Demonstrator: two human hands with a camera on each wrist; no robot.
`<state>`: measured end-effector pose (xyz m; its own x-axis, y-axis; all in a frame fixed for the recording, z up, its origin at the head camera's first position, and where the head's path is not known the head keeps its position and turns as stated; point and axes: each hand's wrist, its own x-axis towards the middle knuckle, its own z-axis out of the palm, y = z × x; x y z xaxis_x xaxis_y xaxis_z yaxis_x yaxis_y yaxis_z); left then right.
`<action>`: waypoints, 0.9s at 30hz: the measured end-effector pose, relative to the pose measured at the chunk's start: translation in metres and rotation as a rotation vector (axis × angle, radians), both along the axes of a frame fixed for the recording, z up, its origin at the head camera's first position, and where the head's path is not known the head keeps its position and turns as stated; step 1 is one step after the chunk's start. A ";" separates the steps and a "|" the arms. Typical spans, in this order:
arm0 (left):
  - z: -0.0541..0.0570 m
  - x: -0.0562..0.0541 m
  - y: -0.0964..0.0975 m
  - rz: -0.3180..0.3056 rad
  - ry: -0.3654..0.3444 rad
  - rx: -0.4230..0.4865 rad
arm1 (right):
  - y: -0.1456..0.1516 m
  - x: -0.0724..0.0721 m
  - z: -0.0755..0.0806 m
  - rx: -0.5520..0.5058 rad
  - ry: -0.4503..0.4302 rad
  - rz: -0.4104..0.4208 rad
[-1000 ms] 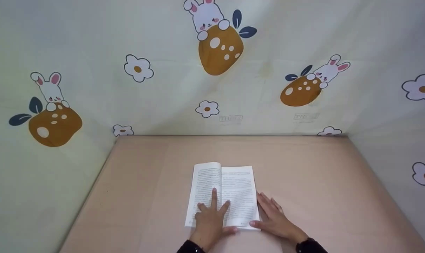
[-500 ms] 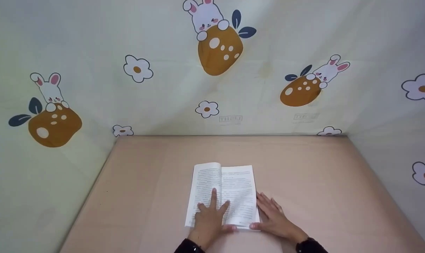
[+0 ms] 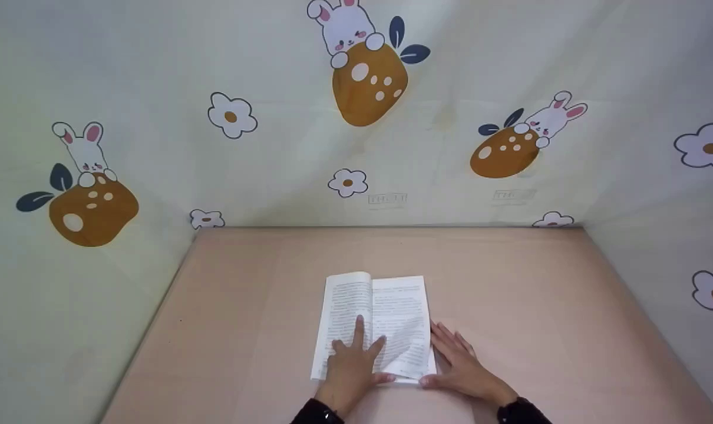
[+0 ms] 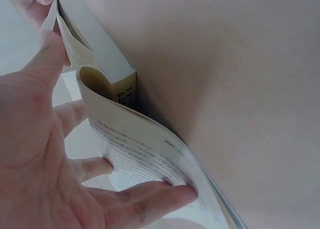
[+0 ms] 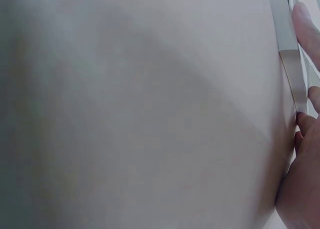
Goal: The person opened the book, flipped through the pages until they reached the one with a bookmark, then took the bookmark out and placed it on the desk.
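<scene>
An open book [image 3: 398,306] with printed pages lies on the table in the head view. My left hand [image 3: 350,368] rests spread over its lower middle, straight fingers pressing the left page and the fold, thumb at the bottom edge. In the left wrist view the left hand [image 4: 45,159] presses the curved left page [image 4: 145,144], and the spine end shows beyond. At the book's lower right corner my right hand [image 3: 465,371] pinches a page with the thumb, its fingers lying along the right edge. Only part of the right hand [image 5: 306,174] shows in the right wrist view.
The book lies on a pinkish-beige table [image 3: 227,306]. Behind and at both sides hangs a pale cloth wall [image 3: 274,165] printed with rabbits, brown fruit and flowers. Dark sleeves [image 3: 520,411] cover the wrists at the bottom.
The right page's lower part has bent and lifted slightly near the bottom corner, and the right thumb has slid a little downward. The left hand stays nearly still.
</scene>
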<state>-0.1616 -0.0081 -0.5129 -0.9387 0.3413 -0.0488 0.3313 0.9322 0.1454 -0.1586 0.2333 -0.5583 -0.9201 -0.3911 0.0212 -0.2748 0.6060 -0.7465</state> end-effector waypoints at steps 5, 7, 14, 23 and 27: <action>0.001 -0.001 -0.001 -0.015 0.014 -0.011 | -0.001 -0.001 0.000 0.016 -0.016 -0.017; 0.001 -0.001 -0.001 -0.020 0.019 0.000 | -0.001 -0.001 0.001 0.024 -0.010 -0.021; -0.001 0.000 -0.001 -0.012 0.015 0.039 | 0.000 0.000 0.000 0.034 0.028 -0.006; -0.003 -0.001 0.001 -0.003 0.026 0.089 | -0.002 -0.001 0.001 0.018 -0.011 -0.022; -0.003 -0.001 0.000 -0.019 0.034 0.107 | -0.003 -0.001 0.002 0.020 -0.025 -0.018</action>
